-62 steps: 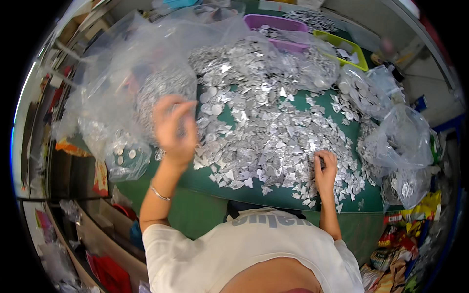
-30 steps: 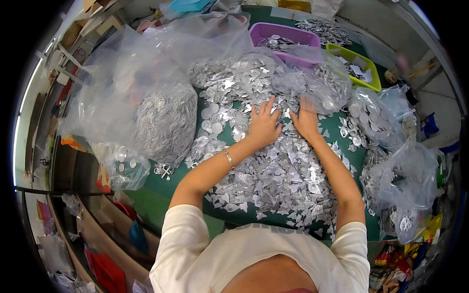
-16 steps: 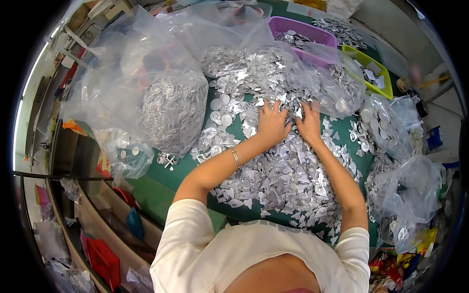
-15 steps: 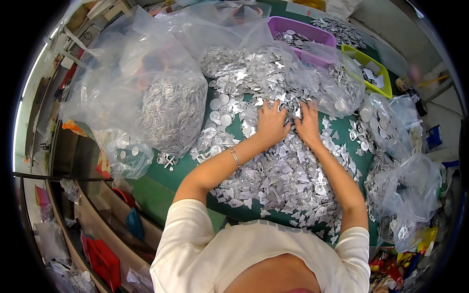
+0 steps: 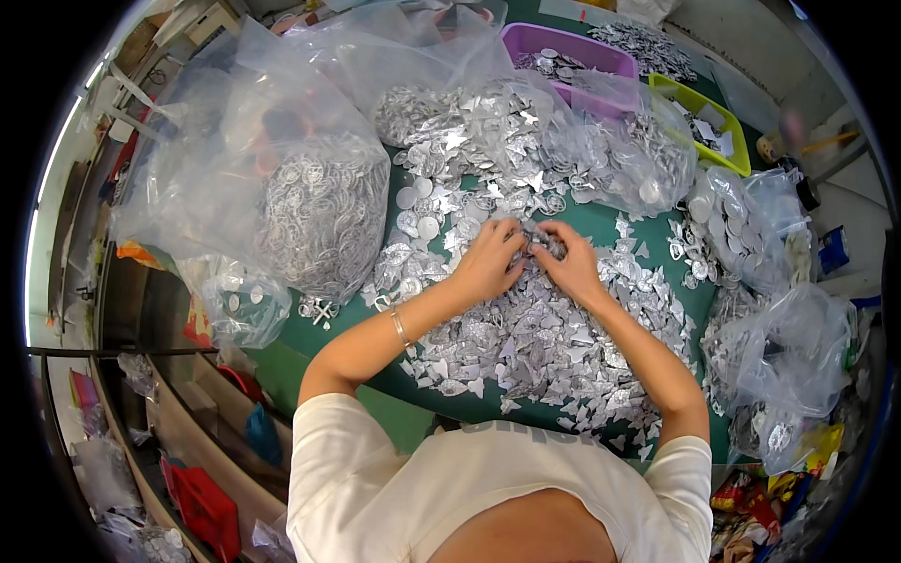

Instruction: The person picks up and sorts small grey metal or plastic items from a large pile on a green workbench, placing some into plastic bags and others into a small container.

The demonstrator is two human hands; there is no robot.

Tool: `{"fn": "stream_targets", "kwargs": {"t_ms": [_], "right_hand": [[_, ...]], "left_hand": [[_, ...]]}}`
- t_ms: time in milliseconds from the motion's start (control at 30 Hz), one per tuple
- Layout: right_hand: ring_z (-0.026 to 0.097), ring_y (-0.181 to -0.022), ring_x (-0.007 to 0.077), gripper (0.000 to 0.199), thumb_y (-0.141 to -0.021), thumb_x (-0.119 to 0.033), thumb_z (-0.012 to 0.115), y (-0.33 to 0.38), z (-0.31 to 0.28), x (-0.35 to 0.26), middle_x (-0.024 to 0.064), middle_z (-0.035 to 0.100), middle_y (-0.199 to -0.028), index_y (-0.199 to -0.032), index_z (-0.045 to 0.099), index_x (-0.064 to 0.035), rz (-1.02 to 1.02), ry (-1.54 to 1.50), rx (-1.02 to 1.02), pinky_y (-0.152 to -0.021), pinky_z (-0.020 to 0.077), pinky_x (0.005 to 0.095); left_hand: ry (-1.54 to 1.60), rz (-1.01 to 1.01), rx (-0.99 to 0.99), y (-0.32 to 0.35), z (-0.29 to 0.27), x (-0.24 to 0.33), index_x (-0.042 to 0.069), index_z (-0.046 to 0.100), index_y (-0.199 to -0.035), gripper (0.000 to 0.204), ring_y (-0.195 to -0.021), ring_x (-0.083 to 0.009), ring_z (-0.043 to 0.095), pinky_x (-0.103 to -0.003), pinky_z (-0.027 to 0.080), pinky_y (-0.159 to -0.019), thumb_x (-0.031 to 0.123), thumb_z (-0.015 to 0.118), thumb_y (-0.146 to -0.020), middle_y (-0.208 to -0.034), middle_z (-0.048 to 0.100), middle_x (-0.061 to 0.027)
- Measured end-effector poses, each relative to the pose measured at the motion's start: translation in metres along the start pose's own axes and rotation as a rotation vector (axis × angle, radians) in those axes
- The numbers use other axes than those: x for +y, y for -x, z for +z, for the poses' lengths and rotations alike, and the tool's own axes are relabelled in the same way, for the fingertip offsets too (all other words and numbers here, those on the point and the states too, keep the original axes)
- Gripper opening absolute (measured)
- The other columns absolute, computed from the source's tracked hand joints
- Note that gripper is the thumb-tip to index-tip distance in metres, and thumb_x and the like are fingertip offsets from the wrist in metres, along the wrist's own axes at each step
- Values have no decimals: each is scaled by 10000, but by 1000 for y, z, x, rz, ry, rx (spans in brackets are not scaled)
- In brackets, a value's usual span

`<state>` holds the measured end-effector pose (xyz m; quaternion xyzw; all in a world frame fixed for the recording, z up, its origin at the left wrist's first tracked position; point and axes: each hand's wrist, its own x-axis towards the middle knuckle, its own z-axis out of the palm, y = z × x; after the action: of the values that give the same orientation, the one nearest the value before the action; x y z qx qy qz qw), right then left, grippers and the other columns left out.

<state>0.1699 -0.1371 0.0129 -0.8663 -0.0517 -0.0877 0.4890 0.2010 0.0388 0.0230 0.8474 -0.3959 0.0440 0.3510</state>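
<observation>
Silver pieces [image 5: 526, 328]: heaped loose on green table [image 5: 601, 220], pointing every way.
Left hand [image 5: 490, 261]: curled, pinching pieces.
Right hand [image 5: 569, 261]: curled, pinching pieces, touching left.

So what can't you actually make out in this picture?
- Head view: what the left hand and right hand pinch between them; the fingers cover it.
- Single silver pieces: too small to tell apart.
- Purple bin contents: veiled by a clear plastic bag.

I see my left hand [image 5: 488, 263] and right hand [image 5: 568, 266] side by side on the foil pile [image 5: 535, 347] mid-bench [image 5: 282, 361]; big bag [image 5: 310, 206] left, trays [image 5: 572, 52] behind, small bags [image 5: 788, 347] right.
</observation>
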Motion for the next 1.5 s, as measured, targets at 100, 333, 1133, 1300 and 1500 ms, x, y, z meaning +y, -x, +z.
{"fn": "stream_targets", "kwargs": {"t_ms": [100,333,1133,1300,1500], "right_hand": [[531,-1031,319,390,-730,-168,656,26,4,-21,137,549,-1144,-1084,548,-44,-133,90,-62,-869,420,382],[371,-1239,325,344,-740,-120,644,77,3,-39,140,406,-1331,-1061,561,-30,-255,206,-225,-992,337,416],[548,-633,191,135,-858,-111,492,-32,-34,41,77,576,-706,-806,559,-6,76,2,240,-557,416,314],[531,-598,163,136,-868,-158,518,26,-46,3,52,555,-684,-885,542,-25,270,-37,-39,-545,418,312],[482,-911,296,266,-695,16,637,57,-32,-22,113,516,-1003,-947,555,4,-124,480,-82,-788,411,359]], "left_hand": [[5,97,-41,25,-6,4,25,515,-870,199,-991,-341,445,-392,405,-831,-39,589,-697,-1072,455,-142],[18,108,-237,70,-24,17,44,540,-914,325,-1101,-342,418,-393,403,-893,-115,542,-630,-1139,450,-134],[-33,-140,46,55,-28,1,38,536,-1071,280,-1173,-341,421,-446,327,-971,56,580,-795,-1196,502,-127],[44,-15,45,27,-16,18,44,533,-1100,348,-1058,-302,481,-416,355,-899,87,627,-767,-1138,518,-119],[-69,-72,-84,13,2,13,50,541,-1065,382,-966,-291,493,-387,364,-825,92,675,-710,-999,519,-102]]}}
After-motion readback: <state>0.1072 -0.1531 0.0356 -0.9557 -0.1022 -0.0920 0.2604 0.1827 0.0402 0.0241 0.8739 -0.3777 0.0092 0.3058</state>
